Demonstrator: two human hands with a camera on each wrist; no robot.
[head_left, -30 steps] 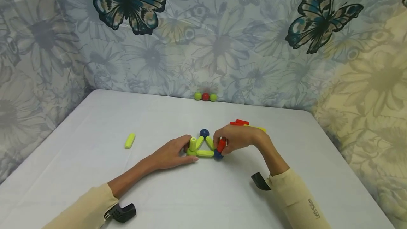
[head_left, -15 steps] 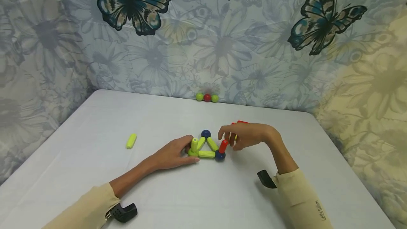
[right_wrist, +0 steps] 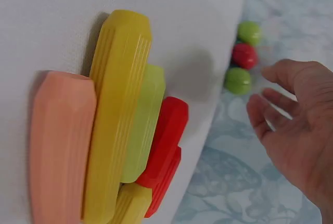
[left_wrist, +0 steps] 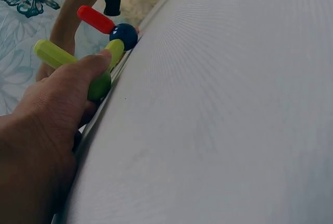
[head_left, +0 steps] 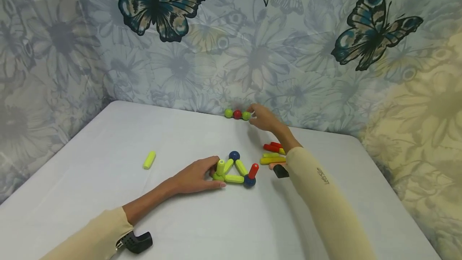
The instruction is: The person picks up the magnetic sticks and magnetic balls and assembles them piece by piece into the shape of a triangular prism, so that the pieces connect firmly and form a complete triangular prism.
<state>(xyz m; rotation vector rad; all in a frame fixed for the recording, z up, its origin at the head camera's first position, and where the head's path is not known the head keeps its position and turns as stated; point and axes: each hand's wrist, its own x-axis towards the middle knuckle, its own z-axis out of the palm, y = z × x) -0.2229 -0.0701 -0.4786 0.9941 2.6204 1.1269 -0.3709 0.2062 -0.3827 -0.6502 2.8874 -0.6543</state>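
Observation:
A triangle of lime-green rods [head_left: 234, 179] lies on the table with a ball at each corner. Dark blue balls mark the far corner [head_left: 234, 155] and the right corner [head_left: 249, 181], and a red rod [head_left: 254, 170] stands up from the right one. At the left corner a green ball [left_wrist: 100, 87] carries an upright lime rod [head_left: 220, 167]. My left hand [head_left: 196, 175] holds this green ball between thumb and fingers. At the table's far edge my right hand [head_left: 266, 118], fingers loosely bent and apart, is beside the rightmost green ball [right_wrist: 238, 81], holding nothing.
A red ball [head_left: 237, 114] and another green ball [head_left: 228, 113] continue that row along the patterned backdrop. Right of the triangle, under my right forearm, lie yellow [right_wrist: 117, 114], red [right_wrist: 165, 140] and peach rods [right_wrist: 62, 146]. One lime rod [head_left: 149, 160] lies alone at left.
My right hand let go of the red rod, which stays standing on the blue ball. It then moved away to the row of balls at the back. My left hand stays in place.

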